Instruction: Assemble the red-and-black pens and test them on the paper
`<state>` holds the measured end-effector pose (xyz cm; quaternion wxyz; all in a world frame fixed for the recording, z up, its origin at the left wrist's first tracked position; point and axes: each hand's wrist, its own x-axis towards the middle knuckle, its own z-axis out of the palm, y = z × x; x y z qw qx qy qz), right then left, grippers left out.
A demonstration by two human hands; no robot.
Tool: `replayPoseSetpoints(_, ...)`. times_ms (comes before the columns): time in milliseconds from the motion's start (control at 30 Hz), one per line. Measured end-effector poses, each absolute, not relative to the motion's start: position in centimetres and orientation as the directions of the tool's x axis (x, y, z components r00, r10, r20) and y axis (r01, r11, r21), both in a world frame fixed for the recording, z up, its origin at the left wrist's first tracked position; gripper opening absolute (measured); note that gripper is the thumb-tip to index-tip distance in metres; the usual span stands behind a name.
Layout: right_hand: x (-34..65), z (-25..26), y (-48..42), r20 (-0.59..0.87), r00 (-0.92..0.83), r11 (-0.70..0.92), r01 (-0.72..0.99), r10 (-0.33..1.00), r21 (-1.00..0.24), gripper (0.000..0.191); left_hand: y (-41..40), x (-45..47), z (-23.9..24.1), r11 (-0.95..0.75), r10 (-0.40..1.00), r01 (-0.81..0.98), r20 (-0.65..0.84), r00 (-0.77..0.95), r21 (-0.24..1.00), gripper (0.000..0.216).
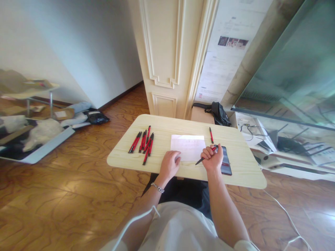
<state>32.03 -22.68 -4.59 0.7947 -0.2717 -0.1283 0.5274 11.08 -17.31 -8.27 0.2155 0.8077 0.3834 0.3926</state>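
Nearest, the chain bracelet (157,188) of shiny metal links sits on the wrist behind the left hand (170,163), whose curled fingers rest at the near left corner of the paper (188,147); whether they pinch it I cannot tell. Light, flat pressure there should keep so thin a sheet from skidding or creasing. The right hand (211,158) is clamped in a loose fist around a red-and-black pen (200,161), its dark tapered end jutting out toward the left hand; a fingertip hold nearer that end would likely steer a slim, smooth barrel better than the fist does. Just right of the right hand, partly behind it, lies the phone (226,165), a glossy dark slab worth keeping the wrist clear of. The paper, white and matte, spans the space between and beyond the hands. Past the right hand lies a single pen (211,135); left of and beyond the left hand, slender pens (151,145) form a loose bunch on the round-cornered, pale wood-grain table (159,123). Farther off stands a cream panel (162,45) with raised, stepped moulding.
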Motion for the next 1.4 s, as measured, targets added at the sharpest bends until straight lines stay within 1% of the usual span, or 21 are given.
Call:
replayPoseSetpoints(233, 32.3, -4.3, -22.9, -0.091, 0.435, 0.280, -0.712, 0.896, -0.644, 0.032, -17.4, 11.2, -8.1, -0.623, 0.779, 0.439, 0.464, 0.422, 0.647, 0.020)
replayPoseSetpoints(433, 31.7, -3.3, -23.0, -0.070, 0.430, 0.301, -0.730, 0.900, -0.614, 0.034, -17.5, 11.2, -7.6, -0.644, 0.760, 0.428, 0.465, 0.455, 0.634, 0.019)
replayPoseSetpoints(567, 31.3, -1.7, -22.6, -0.046, 0.430, 0.300, -0.698, 0.901, -0.650, 0.027, -17.5, 11.2, -7.5, -0.661, 0.743, 0.423, 0.460, 0.487, 0.620, 0.020)
replayPoseSetpoints(633, 31.3, -1.4, -22.2, -0.060, 0.451, 0.289, -0.662, 0.890, -0.691, 0.033, -17.4, 11.2, -7.5, -0.665, 0.740, 0.433, 0.455, 0.496, 0.608, 0.020)
replayPoseSetpoints(733, 31.1, -2.1, -21.6, -0.147, 0.511, 0.209, -0.574, 0.847, -0.792, 0.052, -17.4, 11.3, -7.6, -0.666, 0.741, 0.471, 0.439, 0.508, 0.578, 0.019)
replayPoseSetpoints(833, 30.8, -3.5, -21.4, -0.202, 0.556, 0.133, -0.503, 0.806, -0.854, 0.059, -17.4, 11.3, -7.6, -0.662, 0.746, 0.509, 0.420, 0.517, 0.551, 0.018)
replayPoseSetpoints(900, 30.5, -4.2, -21.4, -0.228, 0.532, 0.089, -0.504, 0.816, -0.859, 0.057, -17.5, 11.3, -7.6, -0.659, 0.749, 0.523, 0.412, 0.519, 0.540, 0.017)
replayPoseSetpoints(967, 30.1, -4.8, -21.4, -0.223, 0.484, 0.057, -0.499, 0.846, -0.865, 0.048, -17.5, 11.3, -7.5, -0.658, 0.751, 0.529, 0.409, 0.519, 0.536, 0.017)
replayPoseSetpoints(1033, 29.7, -5.2, -21.4, -0.158, 0.473, 0.084, -0.451, 0.867, -0.889, 0.035, -17.5, 11.3, -7.5, -0.657, 0.752, 0.532, 0.408, 0.518, 0.534, 0.017)
replayPoseSetpoints(1100, 29.3, -5.7, -21.2, -0.081, 0.508, 0.146, -0.391, 0.858, -0.909, 0.033, -17.5, 11.3, -7.5, -0.656, 0.753, 0.534, 0.407, 0.517, 0.534, 0.016)
replayPoseSetpoints(1133, 29.1, -5.9, -21.1, -0.065, 0.530, 0.165, -0.374, 0.845, -0.913, 0.033, -17.5, 11.3, -7.5, -0.656, 0.753, 0.534, 0.407, 0.517, 0.534, 0.016)
replayPoseSetpoints(1200, 29.0, -6.3, -20.9, -0.083, 0.559, 0.159, -0.369, 0.825, -0.916, 0.029, -17.5, 11.3, -7.5, -0.655, 0.754, 0.535, 0.406, 0.517, 0.534, 0.016)
replayPoseSetpoints(1267, 29.0, -6.6, -20.9, -0.141, 0.539, 0.092, -0.383, 0.830, -0.919, 0.025, -17.5, 11.3, -7.5, -0.655, 0.753, 0.536, 0.403, 0.520, 0.532, 0.017)
replayPoseSetpoints(1333, 29.1, -6.7, -20.9, -0.207, 0.475, -0.010, -0.384, 0.855, -0.923, 0.033, -17.6, 11.3, -7.5, -0.654, 0.754, 0.538, 0.400, 0.520, 0.532, 0.017)
replayPoseSetpoints(1400, 29.1, -6.8, -21.0, -0.218, 0.432, -0.080, -0.315, 0.875, -0.946, 0.037, -17.6, 11.4, -7.4, -0.654, 0.754, 0.539, 0.400, 0.521, 0.530, 0.018)
